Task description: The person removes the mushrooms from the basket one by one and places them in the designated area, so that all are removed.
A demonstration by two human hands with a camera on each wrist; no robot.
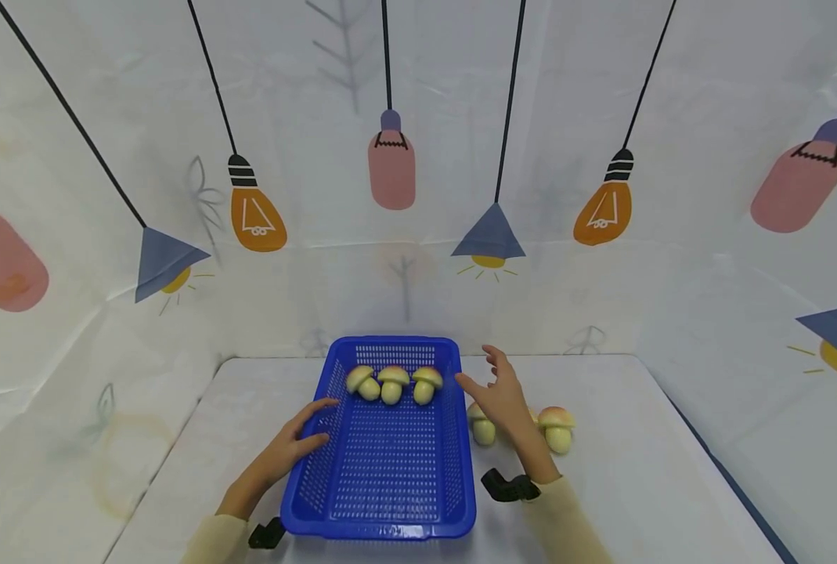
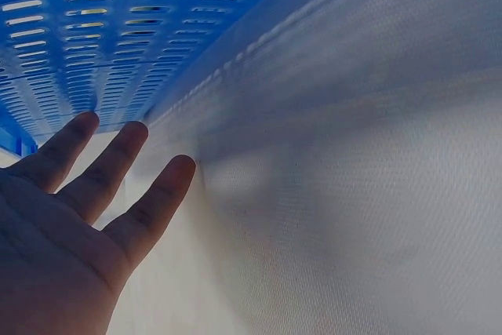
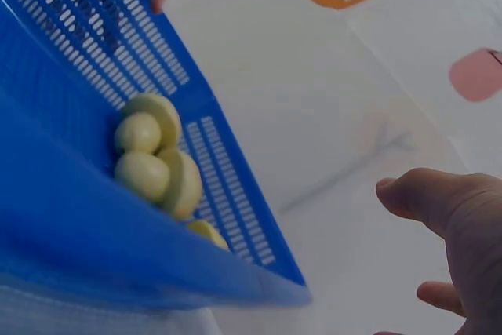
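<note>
A blue plastic basket (image 1: 383, 501) with slotted walls stands on the white table. Three toy mushrooms with pale stems lie in a row at its far end: a left one (image 1: 363, 383), a middle one (image 1: 392, 385) and a right one (image 1: 426, 385). My left hand (image 1: 287, 448) is at the basket's left side, thumb and fingers spread; in the left wrist view its fingers (image 2: 161, 209) reach out straight beside the slotted wall. Just beyond the right rim, my right hand (image 1: 504, 395) is raised with nothing in it, thumb and fingers apart.
More toy mushrooms stand on the table right of the basket, one (image 1: 556, 429) plainly seen, another (image 1: 484, 427) nearer the rim, and one partly behind my right wrist. Behind the table (image 1: 643, 470) hangs a white sheet (image 1: 446, 290) printed with lamps.
</note>
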